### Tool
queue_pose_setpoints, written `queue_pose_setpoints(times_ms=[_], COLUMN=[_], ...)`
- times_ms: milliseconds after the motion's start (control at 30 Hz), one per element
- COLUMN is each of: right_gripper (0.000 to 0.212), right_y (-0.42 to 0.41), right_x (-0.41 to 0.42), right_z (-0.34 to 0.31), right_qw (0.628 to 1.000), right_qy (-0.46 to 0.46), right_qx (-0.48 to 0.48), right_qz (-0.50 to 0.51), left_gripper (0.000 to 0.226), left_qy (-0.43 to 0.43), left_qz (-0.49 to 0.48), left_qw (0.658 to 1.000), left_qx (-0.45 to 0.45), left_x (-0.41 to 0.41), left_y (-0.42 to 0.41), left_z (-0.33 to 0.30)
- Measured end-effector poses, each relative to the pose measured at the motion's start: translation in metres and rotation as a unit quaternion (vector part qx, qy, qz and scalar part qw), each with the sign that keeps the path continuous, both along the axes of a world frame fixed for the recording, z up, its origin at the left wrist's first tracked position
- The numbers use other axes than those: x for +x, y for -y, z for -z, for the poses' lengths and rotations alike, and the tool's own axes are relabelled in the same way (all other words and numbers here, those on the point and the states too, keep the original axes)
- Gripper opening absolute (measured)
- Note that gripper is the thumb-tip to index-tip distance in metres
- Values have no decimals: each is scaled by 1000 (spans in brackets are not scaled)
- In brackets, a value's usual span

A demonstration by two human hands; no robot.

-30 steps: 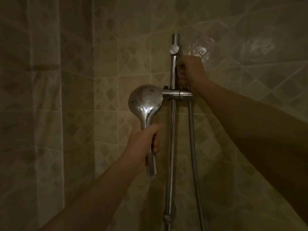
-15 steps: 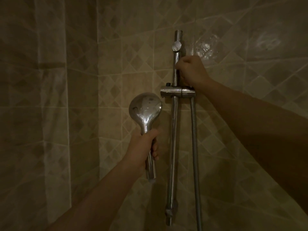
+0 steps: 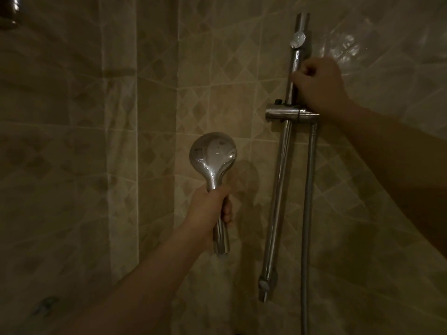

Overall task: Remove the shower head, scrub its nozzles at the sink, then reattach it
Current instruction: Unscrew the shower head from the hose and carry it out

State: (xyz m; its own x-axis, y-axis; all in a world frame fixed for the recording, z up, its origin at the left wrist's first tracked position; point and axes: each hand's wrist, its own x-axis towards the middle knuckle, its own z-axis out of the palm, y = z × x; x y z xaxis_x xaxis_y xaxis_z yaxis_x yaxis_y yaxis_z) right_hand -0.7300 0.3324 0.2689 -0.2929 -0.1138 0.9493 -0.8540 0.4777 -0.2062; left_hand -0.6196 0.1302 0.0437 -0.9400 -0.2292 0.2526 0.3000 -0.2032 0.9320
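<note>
left hand (image 3: pixel 210 209) wrapped round the shower head (image 3: pixel 212 165) handle, long axis upright, down-left of the holder (image 3: pixel 290 114); right hand (image 3: pixel 319 88) grips the rail (image 3: pixel 278 189) just above it.

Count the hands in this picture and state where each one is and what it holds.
2. The left hand is low in the middle, gripping the handle of the shower head. The right hand is upper right, gripping the slide rail just above the holder bracket. None seem hidden.
</note>
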Motion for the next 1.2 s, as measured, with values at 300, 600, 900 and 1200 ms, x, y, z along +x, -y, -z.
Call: queue_pose_setpoints(times_ms=[300, 600, 900, 1200], right_gripper=[22, 28, 27, 38], right_y=[52, 143, 252, 355], right_x=[39, 109, 262, 452], right_z=[57, 215, 422, 556], right_qw=[976, 964, 875, 686], right_qy=[4, 122, 169, 230], right_qx=[216, 188, 372, 509], right_qz=[2, -140, -259, -466], left_gripper=[46, 43, 46, 32], left_qy=[-11, -26, 134, 213], left_qz=[-60, -200, -397, -569], left_qw=[998, 978, 902, 794], left_qx=[-12, -47, -106, 20], left_x=[22, 126, 337, 544], left_y=[-3, 66, 129, 143], left_z=[22, 76, 236, 326])
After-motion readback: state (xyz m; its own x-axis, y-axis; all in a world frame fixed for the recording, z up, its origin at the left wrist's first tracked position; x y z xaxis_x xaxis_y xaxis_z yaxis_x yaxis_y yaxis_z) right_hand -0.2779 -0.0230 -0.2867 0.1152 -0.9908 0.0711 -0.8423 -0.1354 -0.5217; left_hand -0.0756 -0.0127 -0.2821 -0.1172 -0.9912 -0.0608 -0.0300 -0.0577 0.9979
